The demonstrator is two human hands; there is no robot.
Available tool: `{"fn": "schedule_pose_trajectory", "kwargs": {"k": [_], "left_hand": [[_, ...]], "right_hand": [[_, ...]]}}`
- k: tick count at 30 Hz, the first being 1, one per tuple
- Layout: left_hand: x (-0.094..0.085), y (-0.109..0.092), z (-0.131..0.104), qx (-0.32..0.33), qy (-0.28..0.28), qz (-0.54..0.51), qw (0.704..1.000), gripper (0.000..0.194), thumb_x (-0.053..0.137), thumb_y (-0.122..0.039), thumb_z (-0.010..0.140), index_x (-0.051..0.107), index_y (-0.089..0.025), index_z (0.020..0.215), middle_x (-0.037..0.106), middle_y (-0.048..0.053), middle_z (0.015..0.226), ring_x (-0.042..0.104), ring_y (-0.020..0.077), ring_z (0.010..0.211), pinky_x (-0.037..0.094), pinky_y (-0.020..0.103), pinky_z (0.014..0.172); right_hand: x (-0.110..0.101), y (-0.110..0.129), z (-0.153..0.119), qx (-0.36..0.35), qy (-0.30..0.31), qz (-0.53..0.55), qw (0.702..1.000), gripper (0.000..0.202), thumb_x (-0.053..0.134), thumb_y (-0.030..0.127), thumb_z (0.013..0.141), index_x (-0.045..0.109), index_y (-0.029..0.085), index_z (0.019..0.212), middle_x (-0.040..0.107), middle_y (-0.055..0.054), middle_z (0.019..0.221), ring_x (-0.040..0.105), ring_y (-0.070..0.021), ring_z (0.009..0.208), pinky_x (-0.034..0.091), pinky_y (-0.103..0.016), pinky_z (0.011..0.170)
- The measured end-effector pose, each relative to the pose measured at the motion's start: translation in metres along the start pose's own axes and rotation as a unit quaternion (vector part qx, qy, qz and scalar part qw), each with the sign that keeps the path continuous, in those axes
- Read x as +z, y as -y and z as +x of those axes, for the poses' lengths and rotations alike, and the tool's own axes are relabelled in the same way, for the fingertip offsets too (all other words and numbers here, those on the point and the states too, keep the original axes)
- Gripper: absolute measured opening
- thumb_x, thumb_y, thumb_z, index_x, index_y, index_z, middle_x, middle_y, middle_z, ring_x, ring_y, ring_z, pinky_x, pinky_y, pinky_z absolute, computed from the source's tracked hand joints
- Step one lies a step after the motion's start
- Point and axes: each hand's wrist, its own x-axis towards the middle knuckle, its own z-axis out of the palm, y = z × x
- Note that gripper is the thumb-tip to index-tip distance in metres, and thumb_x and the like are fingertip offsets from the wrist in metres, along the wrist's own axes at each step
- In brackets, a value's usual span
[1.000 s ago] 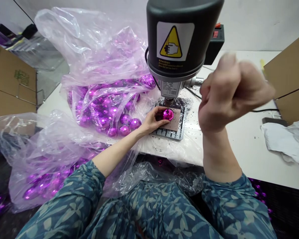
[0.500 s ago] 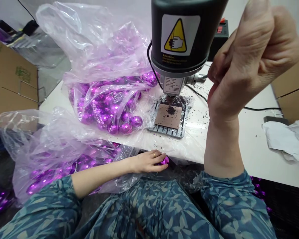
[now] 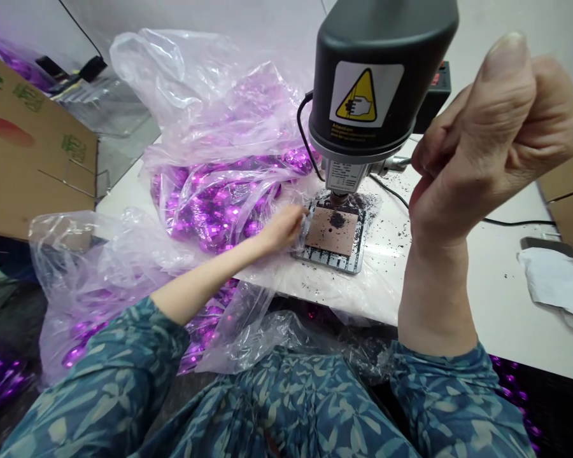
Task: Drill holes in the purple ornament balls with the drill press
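Observation:
My right hand (image 3: pixel 496 133) is raised at the upper right, its fingers curled closed beside the black drill press (image 3: pixel 379 83); what they grip is hidden behind the hand. My left hand (image 3: pixel 285 227) is blurred, at the left edge of the metal base plate (image 3: pixel 358 262), its fingers hard to make out. Between it and my body, purple faceted balls (image 3: pixel 214 219) show in a clear plastic bag. A brown square board (image 3: pixel 325 236) with a small hole lies on the base plate, strewn with dark shavings (image 3: pixel 337 219) under the chuck.
A second bag of purple balls (image 3: pixel 205 331) hangs over the table's front edge. A cardboard box (image 3: pixel 33 146) stands at the left, another (image 3: pixel 568 165) at the right. White paper (image 3: pixel 554 280) lies on the white table (image 3: pixel 491 305), with a black cable (image 3: pixel 520 221) behind it.
My left hand has moved from a purple ball at the table's front edge, up and forward to beside the base plate. My right hand stays raised in the same closed pose. The view has shifted slightly.

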Motion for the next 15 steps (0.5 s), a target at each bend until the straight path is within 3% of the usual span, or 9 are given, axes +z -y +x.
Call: {"fn": "schedule_pose_trajectory", "kwargs": {"k": [2, 5, 7, 9, 11, 15], "left_hand": [[-0.018, 0.015, 0.04, -0.06, 0.035, 0.114, 0.991, 0.036, 0.048, -0.002, 0.095, 0.069, -0.014, 0.121, 0.075, 0.017, 0.122, 0.071, 0.0311, 0.12, 0.057, 0.05, 0.11], [-0.032, 0.025, 0.072, -0.144, 0.116, 0.286, 0.94, 0.052, 0.041, 0.003, 0.094, 0.06, -0.004, 0.141, 0.068, 0.027, 0.138, 0.067, 0.0364, 0.133, 0.053, 0.051, 0.114], [-0.033, 0.026, 0.075, -0.173, 0.143, 0.341, 0.913, 0.06, 0.037, 0.002, 0.096, 0.046, 0.0, 0.156, 0.063, 0.029, 0.147, 0.065, 0.0357, 0.138, 0.052, 0.048, 0.116], [-0.031, 0.03, 0.072, -0.189, 0.139, 0.358, 0.904, 0.067, 0.037, 0.002, 0.097, 0.032, 0.003, 0.164, 0.059, 0.031, 0.154, 0.062, 0.0341, 0.144, 0.051, 0.043, 0.119], [-0.029, 0.036, 0.067, -0.196, 0.122, 0.351, 0.908, 0.071, 0.039, 0.002, 0.096, 0.025, 0.006, 0.165, 0.054, 0.033, 0.158, 0.056, 0.0345, 0.15, 0.048, 0.042, 0.122], [-0.032, 0.055, 0.061, -0.163, 0.095, 0.274, 0.943, 0.072, 0.041, 0.0, 0.092, 0.03, 0.005, 0.163, 0.05, 0.031, 0.164, 0.05, 0.0346, 0.155, 0.043, 0.047, 0.128]], "right_hand": [[-0.002, 0.001, -0.001, 0.004, 0.007, -0.006, 1.0, 0.05, 0.068, 0.039, 0.092, 0.038, 0.019, 0.058, 0.035, 0.007, 0.047, 0.032, -0.0022, 0.04, 0.023, -0.025, 0.046], [-0.006, 0.004, -0.001, 0.022, 0.026, -0.019, 0.999, 0.047, 0.063, 0.035, 0.097, 0.038, 0.02, 0.06, 0.037, 0.007, 0.049, 0.036, -0.0022, 0.043, 0.027, -0.023, 0.048], [-0.007, 0.005, -0.002, 0.026, 0.036, -0.02, 0.999, 0.047, 0.062, 0.033, 0.098, 0.037, 0.021, 0.06, 0.036, 0.007, 0.05, 0.037, -0.003, 0.043, 0.027, -0.024, 0.049], [-0.008, 0.006, -0.003, 0.019, 0.04, -0.024, 0.999, 0.047, 0.063, 0.034, 0.098, 0.037, 0.022, 0.06, 0.035, 0.007, 0.05, 0.036, -0.0043, 0.043, 0.027, -0.025, 0.048], [-0.008, 0.007, -0.004, 0.013, 0.041, -0.034, 0.999, 0.048, 0.064, 0.037, 0.097, 0.036, 0.022, 0.06, 0.034, 0.007, 0.051, 0.035, -0.0054, 0.043, 0.027, -0.027, 0.047], [-0.008, 0.011, -0.005, 0.016, 0.045, -0.057, 0.997, 0.052, 0.064, 0.046, 0.096, 0.033, 0.024, 0.06, 0.031, 0.006, 0.051, 0.035, -0.0081, 0.042, 0.028, -0.031, 0.047]]}}
